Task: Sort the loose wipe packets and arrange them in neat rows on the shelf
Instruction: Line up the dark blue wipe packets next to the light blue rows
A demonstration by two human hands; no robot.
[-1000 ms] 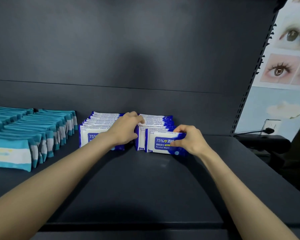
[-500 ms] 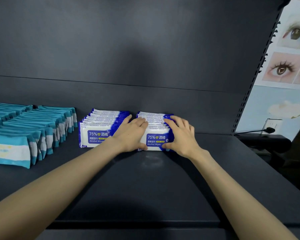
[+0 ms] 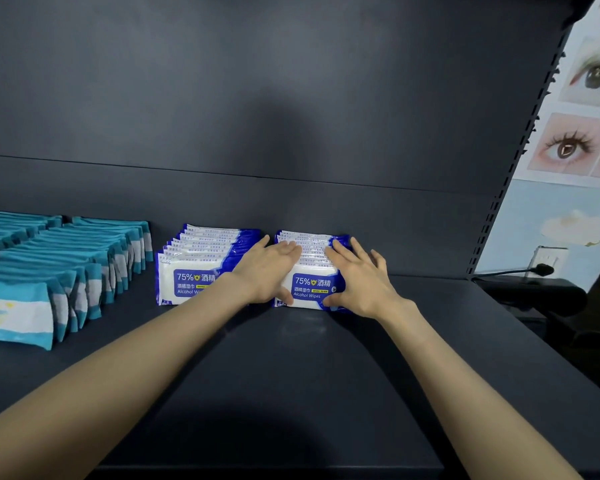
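A dark, matte shelf (image 3: 291,393) fills most of the view, backed by a plain dark panel (image 3: 257,98). At the right edge a slotted metal upright (image 3: 520,150) runs up the side. Beyond it hangs a poster (image 3: 575,140) of close-up photographs of eyes, with a white wall socket (image 3: 544,259) lower down.

Two bare forearms reach in from the bottom corners toward the back of the shelf.

On the left of the shelf stand two rows of teal-and-white wipe packets (image 3: 94,258). The packets overlap like tiles, one behind the other, from the front toward the back panel.

To their right, near the middle, stand two rows of blue-and-white alcohol wipe packets, side by side and close together. The left blue row (image 3: 201,261) stands with no hand on it, though the left forearm crosses in front of its lower right corner. The right blue row (image 3: 312,268) is framed by both hands.

The left hand (image 3: 264,271) lies flat against that row's left side, fingers straight and laid across the packet tops. Its thumb is down by the front packet's lower left corner. The right hand (image 3: 361,282) mirrors it on the right side, fingers spread and straight, thumb at the lower right corner. Neither hand grasps anything; both press with flat palms.

The front packet (image 3: 312,289) faces outward, its label reading "75%" and "Alcohol Wipes".
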